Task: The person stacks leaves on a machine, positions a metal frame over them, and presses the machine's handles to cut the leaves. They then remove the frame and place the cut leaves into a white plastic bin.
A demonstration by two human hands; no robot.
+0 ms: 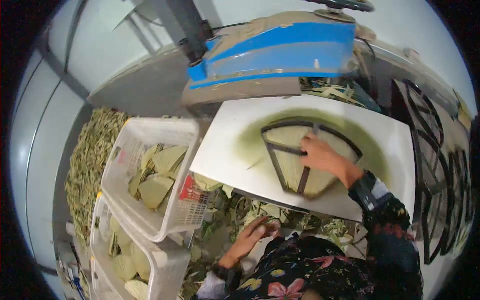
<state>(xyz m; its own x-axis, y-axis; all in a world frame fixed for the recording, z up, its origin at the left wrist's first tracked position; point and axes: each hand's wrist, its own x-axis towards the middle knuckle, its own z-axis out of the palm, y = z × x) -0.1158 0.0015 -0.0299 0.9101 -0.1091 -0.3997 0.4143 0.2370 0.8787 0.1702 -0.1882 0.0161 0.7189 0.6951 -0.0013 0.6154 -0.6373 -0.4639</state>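
Note:
A dark fan-shaped metal frame [303, 172] with inner bars lies on the white board [225, 145], over pale green leaf material [287, 167]. My right hand [322, 156] is on the frame, its fingers closed round the bar near the centre. Below the board's front edge, near my lap, is my left hand [252, 239]; its fingers are partly spread and nothing shows in them. A green stain [377, 150] surrounds the frame on the board.
A blue machine [285, 50] stands behind the board. White crates [192, 142] with cut leaf pieces [156, 190] are at the left, beside a heap of leaf scraps [95, 160]. More dark curved frames [430, 195] stand at the right. Leaf scraps lie under the board.

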